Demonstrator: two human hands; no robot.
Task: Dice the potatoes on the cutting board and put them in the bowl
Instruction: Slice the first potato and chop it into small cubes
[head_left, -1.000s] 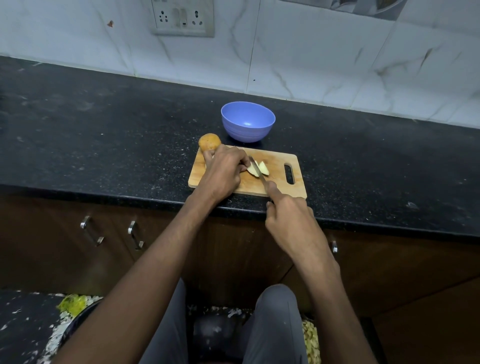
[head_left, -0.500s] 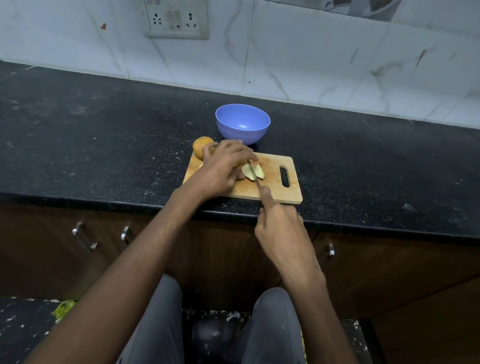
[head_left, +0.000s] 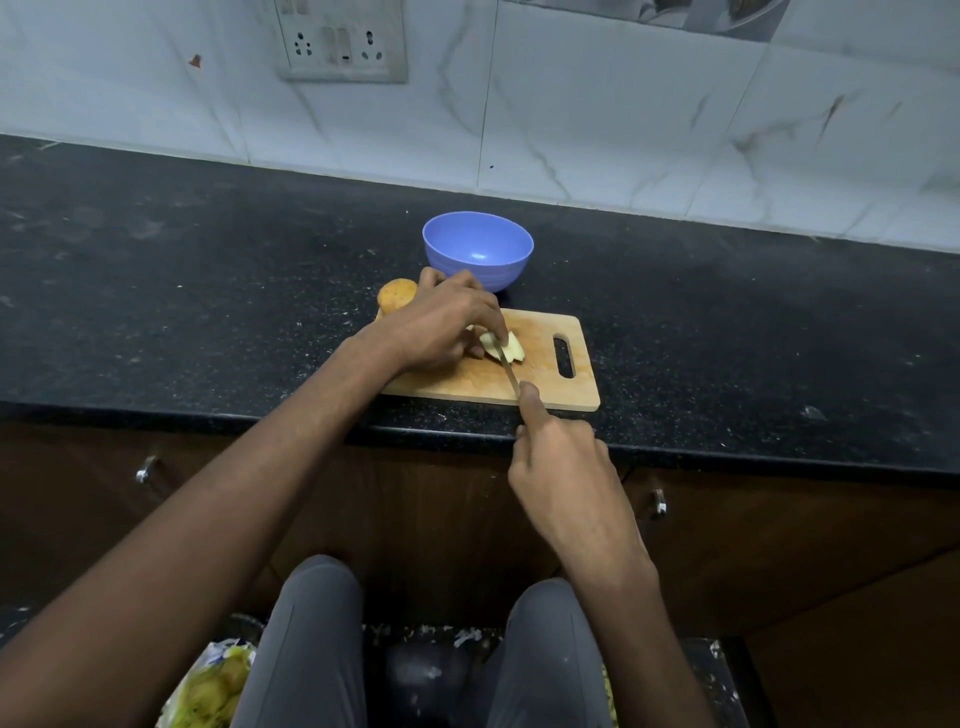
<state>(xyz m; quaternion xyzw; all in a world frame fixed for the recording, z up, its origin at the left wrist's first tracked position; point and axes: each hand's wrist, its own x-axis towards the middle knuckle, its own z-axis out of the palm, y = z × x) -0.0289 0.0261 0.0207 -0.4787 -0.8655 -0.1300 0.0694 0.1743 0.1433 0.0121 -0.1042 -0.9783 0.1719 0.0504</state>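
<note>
A wooden cutting board (head_left: 540, 387) lies at the front edge of the black counter. On it are pale cut potato pieces (head_left: 511, 347). My left hand (head_left: 441, 327) curls over them and holds them down with its fingertips. My right hand (head_left: 563, 467) grips the knife (head_left: 508, 370), forefinger laid along its back, blade resting across the pieces. A whole unpeeled potato (head_left: 396, 296) sits at the board's far left corner, partly behind my left hand. The blue bowl (head_left: 478, 249) stands just behind the board and looks empty.
The black counter (head_left: 208, 291) runs wide to both sides, backed by a white tiled wall with a socket plate (head_left: 343, 41). Below are brown cabinet doors with metal handles (head_left: 658, 503). A bag of peelings (head_left: 213, 686) lies on the floor by my legs.
The view has shifted slightly, so everything sits a little further left. Both hands stay on the potato pieces and the knife, the blade still across the pieces.
</note>
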